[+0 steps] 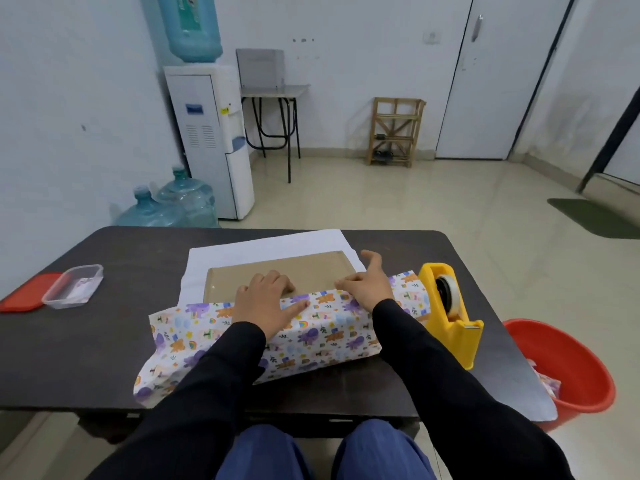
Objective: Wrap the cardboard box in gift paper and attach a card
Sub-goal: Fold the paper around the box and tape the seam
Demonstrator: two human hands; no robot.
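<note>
1. Table (104,358): dark, bearing everything.
2. Gift paper (329,336): animal print, folded over the box's near edge.
3. Cardboard box (277,268): flat at mid-table, on the paper.
4. Left hand (266,303) and right hand (367,285): fingers flat, pressing the paper onto the box.
5. Yellow tape dispenser (446,306): just beside the right hand.

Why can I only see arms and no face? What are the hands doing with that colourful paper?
The camera is worn on the person's head and looks down, so you see only their arms and knees. There is no machine here.

On the dark table lies a flat cardboard box. It sits on gift paper printed with cartoon animals, and the paper's white back shows behind the box.

The left hand and the right hand press the near flap of paper onto the box. Neither hand grips anything.

On the right stands a yellow tape dispenser. On the left is a clear plastic tub with a red lid beside it. A red bucket stands on the floor.
</note>
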